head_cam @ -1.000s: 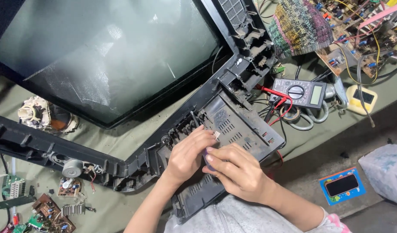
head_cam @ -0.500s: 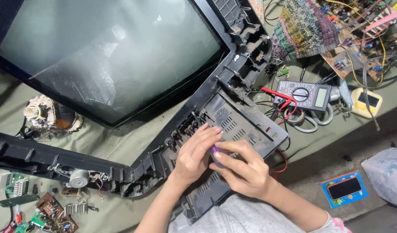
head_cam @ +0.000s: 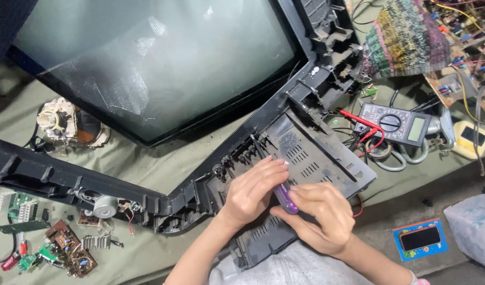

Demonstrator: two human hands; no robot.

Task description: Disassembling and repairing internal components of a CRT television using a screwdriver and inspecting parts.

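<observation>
A black TV frame (head_cam: 284, 142) lies under both hands. The left hand (head_cam: 253, 190) rests curled on it, fingertips touching the screwdriver (head_cam: 286, 199). Just right, the right hand (head_cam: 321, 216) grips that purple-handled tool, its tip toward the frame's ribs above the fingers.

Big grey-green CRT screen (head_cam: 158, 58) (multimeter LCD (head_cam: 415, 128) rt)

Dusty matt black plastic TV frame (head_cam: 306, 153), glossy glass screen (head_cam: 163, 58), clear purple plastic screwdriver handle (head_cam: 286, 199).
</observation>
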